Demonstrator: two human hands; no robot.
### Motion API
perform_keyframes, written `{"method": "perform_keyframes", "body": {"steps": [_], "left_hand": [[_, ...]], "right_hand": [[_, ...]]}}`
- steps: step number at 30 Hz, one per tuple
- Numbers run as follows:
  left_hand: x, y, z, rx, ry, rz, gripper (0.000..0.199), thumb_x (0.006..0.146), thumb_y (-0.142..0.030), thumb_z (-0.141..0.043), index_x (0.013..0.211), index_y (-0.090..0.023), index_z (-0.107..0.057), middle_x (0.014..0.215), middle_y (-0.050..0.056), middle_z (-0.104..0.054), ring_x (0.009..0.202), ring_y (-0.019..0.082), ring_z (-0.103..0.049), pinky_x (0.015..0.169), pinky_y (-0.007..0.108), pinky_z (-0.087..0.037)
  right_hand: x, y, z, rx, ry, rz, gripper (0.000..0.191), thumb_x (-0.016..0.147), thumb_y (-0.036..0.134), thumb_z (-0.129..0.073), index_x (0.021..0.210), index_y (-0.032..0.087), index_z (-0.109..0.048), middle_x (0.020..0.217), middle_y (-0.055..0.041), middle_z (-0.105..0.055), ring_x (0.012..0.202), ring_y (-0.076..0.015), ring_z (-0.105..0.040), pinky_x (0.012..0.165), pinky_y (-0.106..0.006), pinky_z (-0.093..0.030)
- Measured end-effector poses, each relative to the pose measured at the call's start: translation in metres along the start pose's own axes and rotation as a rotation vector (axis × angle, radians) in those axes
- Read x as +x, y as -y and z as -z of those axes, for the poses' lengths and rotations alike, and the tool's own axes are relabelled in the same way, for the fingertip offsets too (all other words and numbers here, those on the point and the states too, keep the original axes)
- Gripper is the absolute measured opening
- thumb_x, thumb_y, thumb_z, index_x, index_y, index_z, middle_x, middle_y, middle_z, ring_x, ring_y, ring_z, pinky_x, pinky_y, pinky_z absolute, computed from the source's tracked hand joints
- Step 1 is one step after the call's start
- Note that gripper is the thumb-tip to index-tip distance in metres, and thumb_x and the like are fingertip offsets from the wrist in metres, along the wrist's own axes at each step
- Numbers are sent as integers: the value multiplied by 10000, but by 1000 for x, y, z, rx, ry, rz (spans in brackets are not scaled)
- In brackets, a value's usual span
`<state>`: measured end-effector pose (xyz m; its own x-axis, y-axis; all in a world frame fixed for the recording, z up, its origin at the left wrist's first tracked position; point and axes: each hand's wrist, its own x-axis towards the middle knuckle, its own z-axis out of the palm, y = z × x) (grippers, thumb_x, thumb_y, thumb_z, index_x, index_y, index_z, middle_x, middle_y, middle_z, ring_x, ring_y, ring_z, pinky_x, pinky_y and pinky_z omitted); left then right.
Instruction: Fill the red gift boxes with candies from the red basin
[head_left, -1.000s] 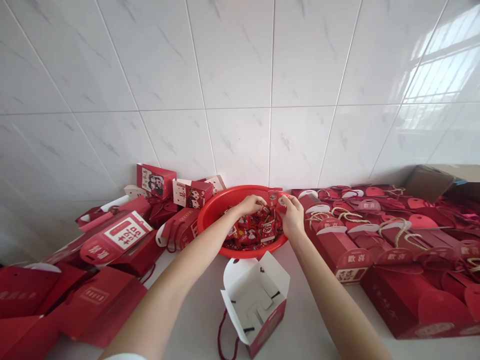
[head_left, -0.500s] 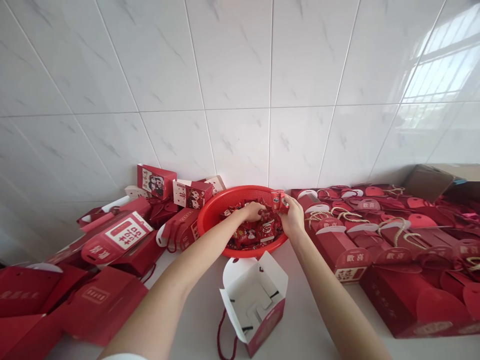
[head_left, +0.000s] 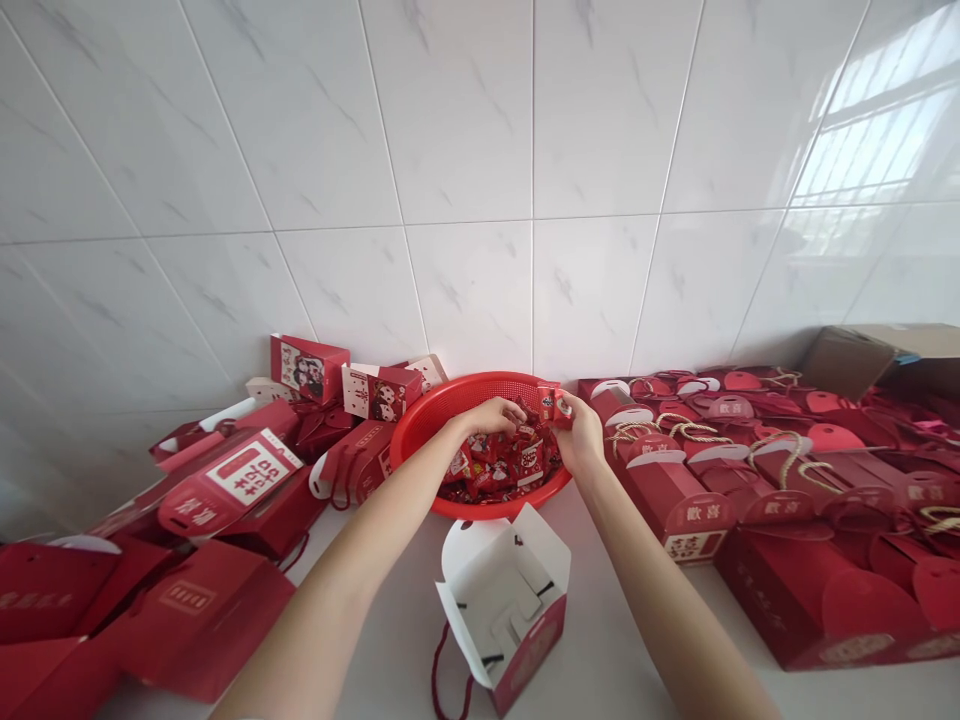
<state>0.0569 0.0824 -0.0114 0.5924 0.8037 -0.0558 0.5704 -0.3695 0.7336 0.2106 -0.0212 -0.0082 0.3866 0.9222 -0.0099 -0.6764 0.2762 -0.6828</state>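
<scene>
Red packets (head_left: 529, 462): heap in basket, at least one lifted in right hand

Far left: jumbled gift boxes (head_left: 214, 605). Next, left hand (head_left: 491, 415) over the red basket (head_left: 427, 415); forearm slants in from lower left, fingers curled above the heap. Cannot tell whether they pinch anything. Handling, judged: packets light, wrappers thin and slick, contents perhaps breakable; best taken lightly by a sealed edge. Nearer the wearer, open box (head_left: 502, 600) on the table (head_left: 615, 640), white inside. Held packet (head_left: 548, 400) near the basket's far right rim. Right hand (head_left: 581, 432): forearm angled in from lower right, thumb and fingers closed on packet. Further right: rows of closed boxes (head_left: 814, 600); brown carton (head_left: 930, 342) at the back.
</scene>
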Motion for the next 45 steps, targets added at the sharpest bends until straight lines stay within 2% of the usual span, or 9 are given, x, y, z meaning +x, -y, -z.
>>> {"method": "perform_keyframes", "body": {"steps": [7,11,16,23,28,32,37,41,45], "left_hand": [[-6,-4,5,-170,19,-55,338,612,-101,-756,944,-169,-746,914,59,-775,857,211,-717,835,348,-562],[-6,-8,5,-268,-8,-93,340,611,-104,-713,944,-160,-748,927,56,-766,816,181,-695,766,313,-563],[-9,-21,4,-396,-8,-44,359,645,-95,-617,975,-161,-741,852,35,-741,784,167,-687,712,281,-553],[-15,-36,2,-110,92,-17,182,691,-177,-614,788,-193,-768,785,5,-741,732,164,-645,693,253,-491],[-17,-40,-10,71,324,19,270,669,-321,-773,934,-275,-796,920,-14,-771,869,192,-670,694,224,-469],[-19,-41,-15,161,413,-17,252,681,-396,-784,901,-273,-786,934,-15,-766,888,195,-673,688,220,-455],[-24,-43,-14,237,341,-39,388,555,-342,-868,915,-255,-751,934,-16,-737,885,207,-660,677,228,-447],[-26,-45,-15,303,300,-39,357,488,-359,-895,765,-232,-710,770,-22,-678,684,179,-610,554,234,-399],[-26,-45,-16,328,331,-44,305,497,-347,-891,583,-217,-629,592,-50,-571,555,140,-513,505,245,-333]], "right_hand": [[1,-1,-1,5,-16,-3,81,620,241,-668,636,201,-600,628,3,-644,592,-149,-590,526,-260,-483],[4,-1,2,-8,-17,-5,110,648,261,-662,647,213,-563,616,10,-633,577,-148,-587,518,-262,-492],[7,0,4,-23,12,-2,173,660,265,-657,606,216,-499,564,29,-566,551,-138,-560,531,-268,-496],[2,0,2,-9,38,-3,100,553,166,-629,549,198,-535,546,35,-541,548,-121,-500,513,-251,-444],[3,0,2,-12,32,10,95,543,183,-640,559,199,-548,559,36,-543,555,-120,-494,521,-256,-442],[3,0,2,-19,25,8,99,524,197,-648,562,195,-557,565,37,-545,559,-116,-496,521,-251,-442],[0,1,0,-29,28,18,91,514,204,-651,559,195,-573,555,35,-550,553,-116,-487,507,-245,-429],[-4,4,-2,-39,53,32,100,511,205,-659,568,202,-577,567,34,-576,566,-129,-506,509,-251,-429],[-6,5,-1,-49,87,29,116,514,201,-677,612,202,-616,586,41,-587,564,-125,-517,517,-252,-430]]}}
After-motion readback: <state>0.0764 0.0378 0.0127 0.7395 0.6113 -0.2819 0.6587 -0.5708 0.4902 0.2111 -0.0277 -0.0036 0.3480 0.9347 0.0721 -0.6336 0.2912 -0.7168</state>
